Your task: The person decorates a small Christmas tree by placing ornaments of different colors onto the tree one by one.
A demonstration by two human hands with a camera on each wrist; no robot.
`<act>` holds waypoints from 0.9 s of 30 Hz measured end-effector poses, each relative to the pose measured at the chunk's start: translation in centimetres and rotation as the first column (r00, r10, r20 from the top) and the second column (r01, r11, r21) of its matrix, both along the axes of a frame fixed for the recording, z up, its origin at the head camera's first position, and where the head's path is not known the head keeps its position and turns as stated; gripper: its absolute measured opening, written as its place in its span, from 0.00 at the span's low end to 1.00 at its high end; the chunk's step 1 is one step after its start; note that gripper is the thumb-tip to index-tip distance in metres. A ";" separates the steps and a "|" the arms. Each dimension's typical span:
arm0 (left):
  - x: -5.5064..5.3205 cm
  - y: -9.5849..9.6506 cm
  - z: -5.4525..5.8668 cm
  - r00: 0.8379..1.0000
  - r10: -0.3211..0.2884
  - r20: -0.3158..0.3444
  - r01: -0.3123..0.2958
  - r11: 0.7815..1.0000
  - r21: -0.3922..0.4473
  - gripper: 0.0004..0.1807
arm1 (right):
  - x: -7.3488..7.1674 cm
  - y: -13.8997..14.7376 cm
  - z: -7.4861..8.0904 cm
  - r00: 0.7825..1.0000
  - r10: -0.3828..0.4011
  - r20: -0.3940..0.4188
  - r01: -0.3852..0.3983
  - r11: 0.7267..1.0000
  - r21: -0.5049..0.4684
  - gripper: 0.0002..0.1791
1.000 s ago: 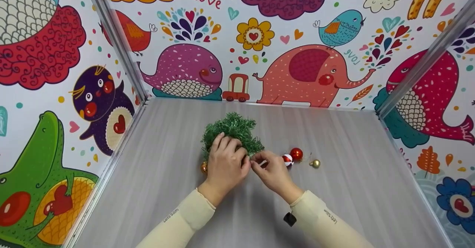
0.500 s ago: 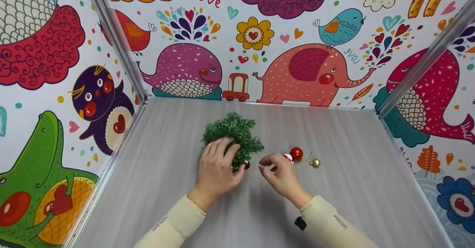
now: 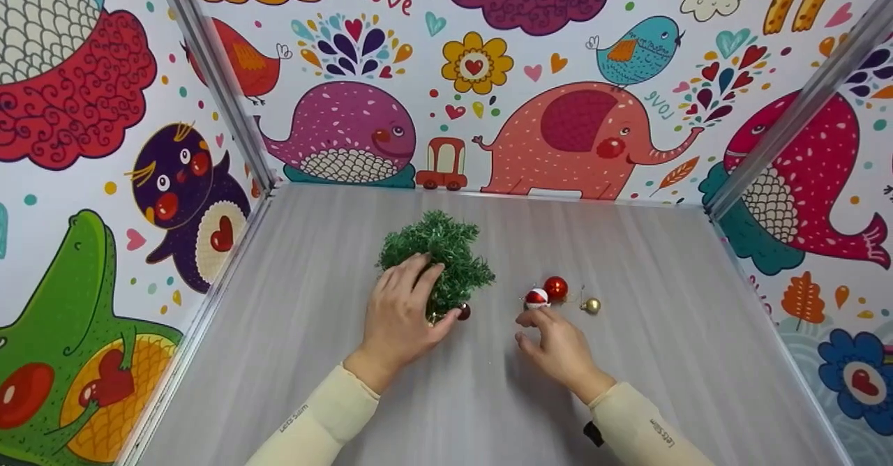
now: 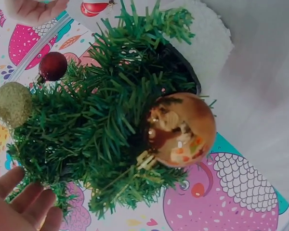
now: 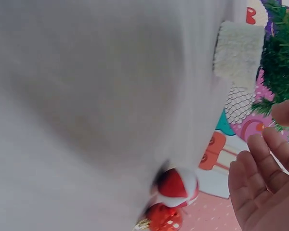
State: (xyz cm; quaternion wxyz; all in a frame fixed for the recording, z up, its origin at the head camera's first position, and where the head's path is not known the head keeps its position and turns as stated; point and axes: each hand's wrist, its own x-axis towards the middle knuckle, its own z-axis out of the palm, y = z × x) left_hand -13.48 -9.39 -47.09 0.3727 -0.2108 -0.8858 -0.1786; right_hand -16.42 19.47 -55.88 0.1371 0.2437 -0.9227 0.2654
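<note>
A small green artificial Christmas tree [image 3: 450, 239] stands on a white base [image 5: 240, 50]. My left hand [image 3: 396, 312] rests against its near left side, fingers spread loosely at the branches. In the left wrist view a shiny copper-gold ball [image 4: 183, 129], a glittery gold ball [image 4: 13, 104] and a dark red ball [image 4: 53, 66] hang on the tree. To the right of the tree, my right hand [image 3: 558, 354] hovers with loosely bent fingers and holds nothing. Just beyond its fingertips lies a red-and-white ball [image 3: 536, 298].
A shiny red ball [image 3: 556, 288] lies beside the red-and-white one, and a small gold ball [image 3: 592, 305] sits to their right. Printed cartoon panels [image 3: 356, 131] with metal corner posts [image 3: 213, 75] enclose the grey table [image 3: 314, 243] at the back and sides.
My right hand has drawn away from the tree, rightward toward the loose balls, and its fingers have parted. My left hand has shifted left, uncovering the dark red ball on the tree.
</note>
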 end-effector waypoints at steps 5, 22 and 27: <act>-0.2 0.0 0.0 1.000 0.002 0.003 -0.002 1.000 -0.023 0.31 | 0.2 0.9 -0.6 0.999 -0.021 0.029 0.021 1.000 0.013 0.12; -0.3 0.1 0.2 0.999 0.008 0.037 -0.006 0.999 -0.038 0.28 | -1.4 3.3 -1.3 0.994 -0.106 -0.029 0.109 0.987 0.117 0.20; -0.3 0.3 0.1 1.000 -0.002 0.024 0.003 1.000 -0.012 0.31 | -2.9 3.1 -1.7 0.983 -0.126 -0.132 0.147 0.976 0.163 0.24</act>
